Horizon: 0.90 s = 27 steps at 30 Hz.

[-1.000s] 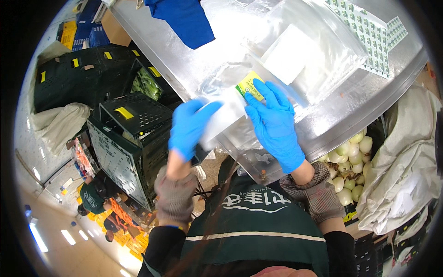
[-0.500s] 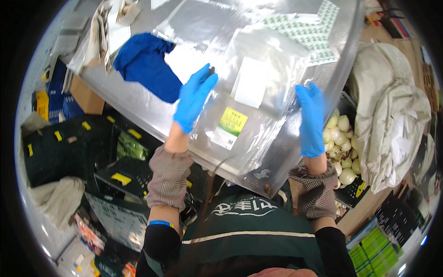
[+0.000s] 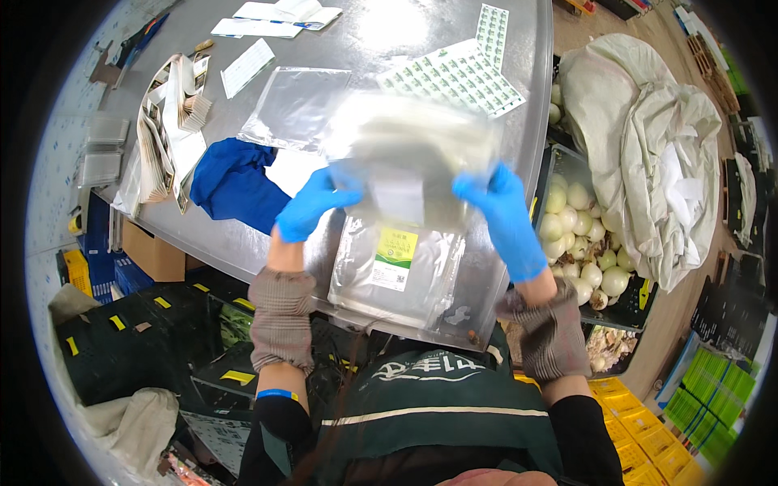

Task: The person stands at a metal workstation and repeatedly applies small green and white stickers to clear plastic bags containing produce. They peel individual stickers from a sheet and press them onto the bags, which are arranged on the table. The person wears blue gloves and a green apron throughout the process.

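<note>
Both my hands wear blue gloves. My left hand [image 3: 316, 204] and my right hand [image 3: 504, 215] each grip one side of a clear plastic bag [image 3: 413, 150], held above the steel table [image 3: 203, 235] and blurred by motion. Below it, a stack of clear bags with a yellow-green label [image 3: 397, 259] lies flat on the table's near edge. A blue cloth [image 3: 235, 185] lies just left of my left hand.
Sheets of green stickers [image 3: 458, 77] and another clear bag [image 3: 292, 105] lie farther back, with paper bundles [image 3: 166, 130] at the left. A crate of pale round vegetables [image 3: 583, 243] and white sacks [image 3: 648, 154] stand to the right. Black crates [image 3: 121, 340] sit below left.
My view has swung farther over the table. My hands, spread on the bags half a second ago, now hold one bag lifted above the labelled stack.
</note>
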Tool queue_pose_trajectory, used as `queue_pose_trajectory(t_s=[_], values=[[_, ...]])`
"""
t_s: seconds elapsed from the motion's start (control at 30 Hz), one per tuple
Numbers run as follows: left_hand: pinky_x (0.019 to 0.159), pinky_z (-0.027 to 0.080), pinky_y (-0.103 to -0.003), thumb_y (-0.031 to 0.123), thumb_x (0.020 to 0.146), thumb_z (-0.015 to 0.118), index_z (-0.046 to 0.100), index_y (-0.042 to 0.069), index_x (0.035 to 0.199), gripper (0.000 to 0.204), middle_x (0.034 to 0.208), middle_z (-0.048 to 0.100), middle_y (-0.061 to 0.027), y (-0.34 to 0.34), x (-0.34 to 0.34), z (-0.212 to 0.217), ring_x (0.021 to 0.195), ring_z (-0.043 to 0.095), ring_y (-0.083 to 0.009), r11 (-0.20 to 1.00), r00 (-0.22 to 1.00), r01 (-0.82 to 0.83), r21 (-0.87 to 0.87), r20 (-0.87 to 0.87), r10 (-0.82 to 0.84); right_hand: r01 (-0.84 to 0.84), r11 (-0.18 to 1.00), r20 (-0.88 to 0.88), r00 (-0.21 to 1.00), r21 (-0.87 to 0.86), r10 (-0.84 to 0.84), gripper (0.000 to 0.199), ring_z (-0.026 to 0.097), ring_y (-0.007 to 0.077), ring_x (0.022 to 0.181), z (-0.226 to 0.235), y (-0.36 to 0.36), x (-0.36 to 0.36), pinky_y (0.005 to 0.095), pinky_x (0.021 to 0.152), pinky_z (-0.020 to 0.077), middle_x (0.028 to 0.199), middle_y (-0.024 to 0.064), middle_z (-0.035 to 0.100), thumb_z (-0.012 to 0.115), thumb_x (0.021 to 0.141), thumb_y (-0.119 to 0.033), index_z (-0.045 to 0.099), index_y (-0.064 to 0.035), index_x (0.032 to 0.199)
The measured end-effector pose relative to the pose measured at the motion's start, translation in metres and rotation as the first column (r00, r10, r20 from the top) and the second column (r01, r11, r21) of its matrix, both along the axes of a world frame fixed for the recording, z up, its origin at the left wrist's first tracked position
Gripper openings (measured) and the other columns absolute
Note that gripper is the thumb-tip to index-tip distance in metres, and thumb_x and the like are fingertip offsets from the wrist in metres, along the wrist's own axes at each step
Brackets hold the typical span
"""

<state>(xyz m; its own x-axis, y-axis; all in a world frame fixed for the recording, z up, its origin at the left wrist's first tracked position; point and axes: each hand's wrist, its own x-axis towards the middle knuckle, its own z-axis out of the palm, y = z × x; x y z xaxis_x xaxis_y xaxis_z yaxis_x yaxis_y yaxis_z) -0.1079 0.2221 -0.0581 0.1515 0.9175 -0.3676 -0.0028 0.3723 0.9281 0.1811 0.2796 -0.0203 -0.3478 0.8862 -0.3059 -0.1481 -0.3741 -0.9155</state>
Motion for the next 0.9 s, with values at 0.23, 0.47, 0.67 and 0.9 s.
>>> queue_pose_trajectory(t_s=[0.23,0.47,0.67,0.9], values=[[0.084,0.048,-0.028,0.029,0.089,0.058,0.062,0.003,0.115,0.037,0.108,0.065,-0.0057,-0.042,-0.017,0.005,0.096,0.060,-0.0131,0.924,0.958,-0.277,-0.264,-0.148,0.244,-0.390,0.748,0.507,0.858,0.537,0.083,0.030,0.058,0.0170,0.102,0.002,-0.060,0.071,0.0298,0.088,0.0469,0.110,0.0103,0.061,0.060,0.086,-0.009,0.059,-0.0069,0.116],[0.086,0.049,-0.033,0.034,0.073,0.077,0.052,-0.010,0.118,0.068,0.108,0.062,-0.0202,-0.039,0.080,0.000,0.100,0.061,-0.0257,0.955,0.730,-0.296,0.000,-0.645,0.226,-0.135,0.892,0.633,0.750,0.431,-0.192,0.063,0.049,0.0245,0.113,-0.082,-0.094,0.009,0.0346,0.091,0.0452,0.122,0.0159,0.045,0.066,0.085,-0.016,0.035,-0.0023,0.139],[0.090,0.048,-0.030,0.009,0.067,0.080,0.039,0.001,0.132,0.078,0.124,0.052,-0.0129,-0.072,0.058,-0.011,0.112,0.053,-0.0206,0.942,0.918,-0.308,0.135,-0.217,0.332,0.013,0.999,0.228,0.974,0.033,-0.020,0.067,0.044,0.0225,0.116,-0.077,-0.102,0.016,0.0324,0.099,0.0411,0.130,0.0126,0.035,0.063,0.082,-0.001,0.032,-0.0051,0.142],[0.089,0.049,-0.031,0.004,0.074,0.073,0.038,0.002,0.135,0.070,0.116,0.057,-0.0091,-0.104,0.029,0.002,0.105,0.056,-0.0168,0.931,0.935,-0.337,-0.142,0.066,0.348,-0.159,0.887,0.461,0.885,0.433,-0.066,0.083,0.033,0.0247,0.129,-0.053,-0.095,0.008,0.0389,0.108,0.0319,0.138,0.0146,0.029,0.071,0.076,-0.007,0.027,-0.0074,0.146]])
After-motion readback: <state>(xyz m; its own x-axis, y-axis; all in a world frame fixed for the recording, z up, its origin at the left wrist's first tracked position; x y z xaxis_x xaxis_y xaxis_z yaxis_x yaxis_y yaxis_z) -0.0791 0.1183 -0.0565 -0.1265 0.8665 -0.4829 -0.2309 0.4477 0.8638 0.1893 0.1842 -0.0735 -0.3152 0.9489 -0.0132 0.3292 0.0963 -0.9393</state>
